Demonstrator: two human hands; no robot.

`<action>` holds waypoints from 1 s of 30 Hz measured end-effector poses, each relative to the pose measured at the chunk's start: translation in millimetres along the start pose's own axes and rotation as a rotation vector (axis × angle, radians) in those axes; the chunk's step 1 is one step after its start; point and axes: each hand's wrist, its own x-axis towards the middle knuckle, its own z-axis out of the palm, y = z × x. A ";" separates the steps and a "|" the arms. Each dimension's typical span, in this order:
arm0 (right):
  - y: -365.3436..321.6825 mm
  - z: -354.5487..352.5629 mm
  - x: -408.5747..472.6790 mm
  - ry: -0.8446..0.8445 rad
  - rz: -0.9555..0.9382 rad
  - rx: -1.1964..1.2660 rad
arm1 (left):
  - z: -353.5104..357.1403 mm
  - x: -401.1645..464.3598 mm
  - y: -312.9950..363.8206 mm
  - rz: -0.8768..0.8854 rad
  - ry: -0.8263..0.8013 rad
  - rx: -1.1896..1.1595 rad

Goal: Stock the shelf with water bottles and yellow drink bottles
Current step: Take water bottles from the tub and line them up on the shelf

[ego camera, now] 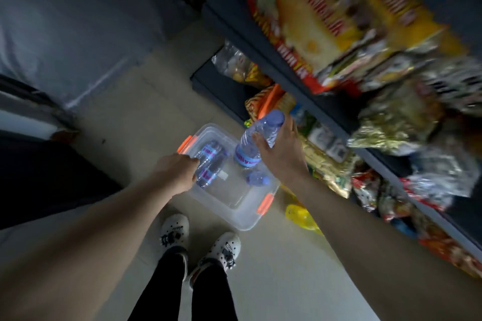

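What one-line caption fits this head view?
Right hand lifts a water bottle from the clear bin; left hand grips another bottle inside.

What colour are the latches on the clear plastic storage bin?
Orange latches on the clear plastic storage bin, seen in the head view.

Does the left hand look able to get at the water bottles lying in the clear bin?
Probably yes: the left hand is already at the lying water bottles in the open-topped clear bin, with nothing between.
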 end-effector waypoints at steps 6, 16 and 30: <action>-112.5 -166.1 -47.4 0.217 -0.103 0.008 | -166.0 -95.4 14.3 0.129 0.101 0.061; -251.1 -343.0 -101.8 0.680 -0.298 0.117 | -396.2 -227.8 49.0 0.413 0.488 0.110; -353.8 -564.4 -102.9 0.901 -0.514 0.027 | -639.9 -354.1 113.4 0.593 1.157 -0.093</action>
